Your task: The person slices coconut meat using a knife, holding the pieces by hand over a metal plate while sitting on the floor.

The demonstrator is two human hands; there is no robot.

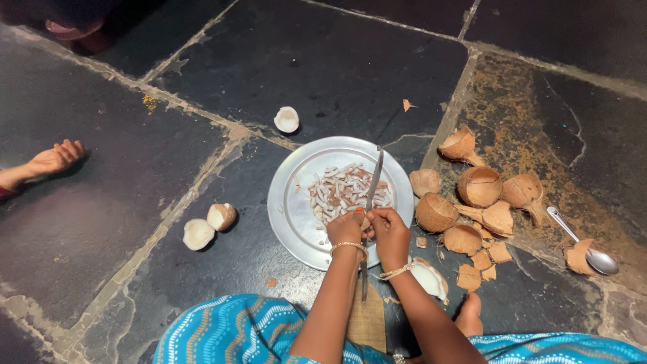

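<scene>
My left hand (346, 228) and my right hand (389, 230) meet over the near rim of a round metal plate (291, 214) on the stone floor. Together they pinch a small piece of coconut against an upright curved blade (373, 182) fixed to a wooden board (367, 317) under my leg. Thin white coconut slices (342, 191) lie heaped in the middle of the plate. A white coconut piece (429, 278) rests on the floor below my right wrist.
Several empty brown coconut shells (480, 186) and shell chips lie right of the plate, with a metal spoon (585, 245) beyond them. Three white coconut pieces (198, 234) (221, 216) (286, 119) lie left and behind. Another person's hand (55, 158) rests at the left edge.
</scene>
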